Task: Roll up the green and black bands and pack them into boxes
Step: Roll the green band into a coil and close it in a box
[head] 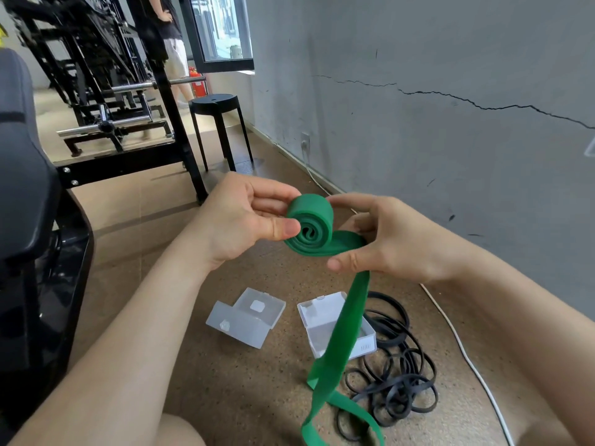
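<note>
my left hand (244, 220) has its grip closed on the coil of the green band (310, 225): the thumb presses flat on the spiral face and the fingers sit behind the far face, so the roll is pinched across its width. my right hand (386, 239) has its grip wrapped round the same band just where the strip leaves the coil on the right, fingers curled over it and thumb beneath. the roll is in the air between the two hands. the unrolled tail (341, 342) hangs down from the right hand, passes in front of the right box and ends in a loose fold near me.

i judge the band light, soft and rubbery. it drapes limply, so it keeps no shape of its own, and the coil will likely spring open if the pinch slackens. the surface looks matte and grippy rather than slippery. the best hold is across the coil's flat faces, with the other hand feeding the strip taut close to the roll.

on the floor (225, 381) below, two clear plastic boxes lie open, the left box (246, 318) and the right box (317, 317) near each other. the black bands (396, 381) lie in a loose tangle just right of the right box. a white cable (467, 358) runs further right.
</note>
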The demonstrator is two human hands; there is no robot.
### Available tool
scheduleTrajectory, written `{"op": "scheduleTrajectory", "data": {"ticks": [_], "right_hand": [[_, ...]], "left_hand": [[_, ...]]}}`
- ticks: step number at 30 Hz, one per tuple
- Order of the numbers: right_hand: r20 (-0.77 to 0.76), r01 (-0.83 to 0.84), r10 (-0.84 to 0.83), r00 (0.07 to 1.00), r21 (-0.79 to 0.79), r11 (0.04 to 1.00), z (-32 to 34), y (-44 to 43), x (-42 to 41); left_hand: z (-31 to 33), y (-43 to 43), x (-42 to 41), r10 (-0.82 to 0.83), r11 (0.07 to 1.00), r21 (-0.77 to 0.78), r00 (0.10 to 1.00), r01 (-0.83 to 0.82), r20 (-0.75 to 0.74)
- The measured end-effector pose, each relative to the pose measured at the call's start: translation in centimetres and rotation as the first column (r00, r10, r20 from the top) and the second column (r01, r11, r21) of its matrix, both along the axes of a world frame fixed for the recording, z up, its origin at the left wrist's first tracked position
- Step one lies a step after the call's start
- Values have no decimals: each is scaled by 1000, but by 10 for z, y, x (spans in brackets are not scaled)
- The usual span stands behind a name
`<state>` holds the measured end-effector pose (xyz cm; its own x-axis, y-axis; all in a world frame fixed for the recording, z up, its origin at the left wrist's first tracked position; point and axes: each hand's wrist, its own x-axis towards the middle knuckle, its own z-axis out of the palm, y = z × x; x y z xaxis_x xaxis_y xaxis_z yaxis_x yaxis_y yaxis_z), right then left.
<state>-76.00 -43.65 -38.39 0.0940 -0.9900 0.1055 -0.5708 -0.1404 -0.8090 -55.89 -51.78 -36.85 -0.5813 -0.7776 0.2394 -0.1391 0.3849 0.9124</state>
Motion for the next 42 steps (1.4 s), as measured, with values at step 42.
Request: {"op": "scheduleTrajectory", "data": {"ticks": [42], "right_hand": [[290,-121,105,951,36,992,-6,1,-5]], "left_hand": [[-2,6,-4,34,999,-14,995,-35,-91]]}}
